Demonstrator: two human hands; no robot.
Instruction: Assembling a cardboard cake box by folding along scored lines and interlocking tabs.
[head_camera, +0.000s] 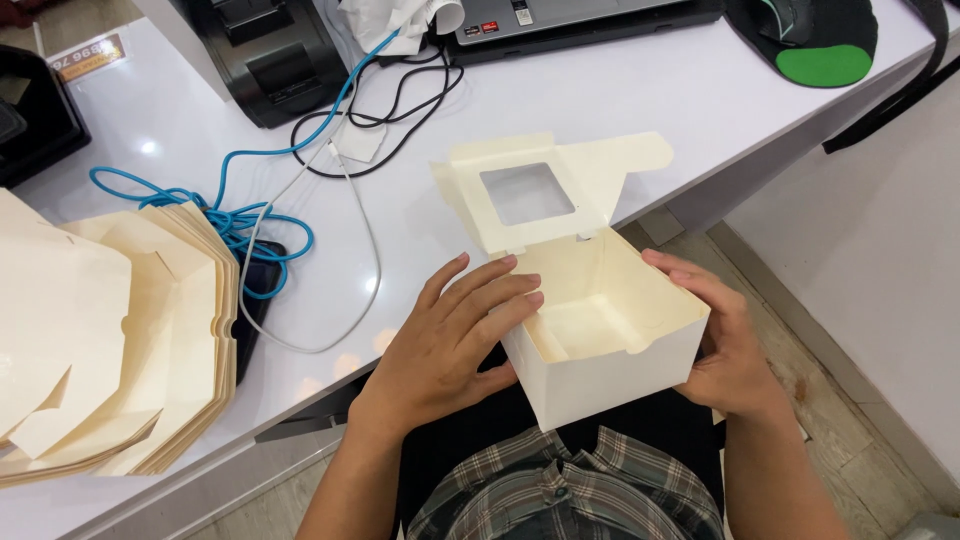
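Observation:
A cream cardboard box (610, 365) stands open at the white table's near edge, its lid (545, 190) with a square window cut-out tilted up and back. My left hand (450, 335) grips the box's left wall, fingers over the rim. My right hand (725, 345) holds the right wall, thumb along the top edge. The inside of the box looks empty.
A stack of flat, unfolded cream boxes (110, 340) lies at the left on the white table (200, 140). Blue (230, 215), black and white cables sprawl across the middle. A black printer (270, 50), a laptop edge (580, 20) and a mouse pad (815, 45) line the far side.

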